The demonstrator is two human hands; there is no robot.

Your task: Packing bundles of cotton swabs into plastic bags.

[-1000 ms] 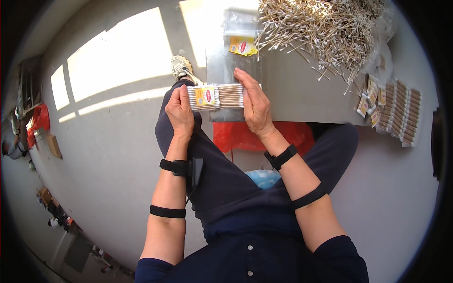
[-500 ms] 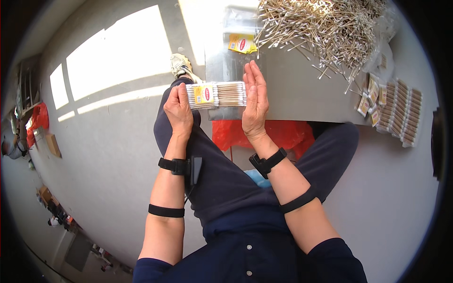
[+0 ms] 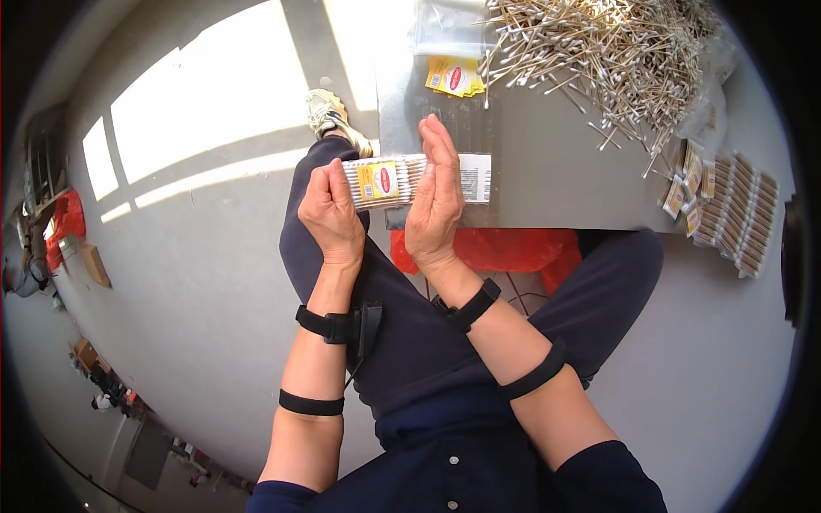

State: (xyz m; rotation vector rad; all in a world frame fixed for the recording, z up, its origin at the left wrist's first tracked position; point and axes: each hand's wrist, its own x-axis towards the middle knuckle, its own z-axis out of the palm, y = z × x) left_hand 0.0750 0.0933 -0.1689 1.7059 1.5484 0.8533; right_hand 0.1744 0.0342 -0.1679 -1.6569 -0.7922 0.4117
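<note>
My left hand (image 3: 333,214) is closed round the left end of a flat clear pack of cotton swabs (image 3: 410,175). A yellow card (image 3: 378,180) with a red oval shows on the pack's face. Against the pack's right part rests my right hand (image 3: 438,201), fingers straight and together, thumb up; it hides that end. Just right of this hand shows a white panel with dark print (image 3: 475,178); whether it belongs to the pack I cannot tell. The pack is held level, over the grey table's near left corner.
A big heap of loose cotton swabs (image 3: 607,60) covers the far right of the grey table (image 3: 539,184). Yellow cards (image 3: 455,77) and clear bags (image 3: 449,30) lie left of it. Filled packs (image 3: 740,214) sit at the right edge. A red bag (image 3: 513,252) hangs below the table edge.
My right hand has slid left along the pack, over swabs that showed before, closer to my left hand. The white printed panel has come into sight. My left hand keeps its grip.
</note>
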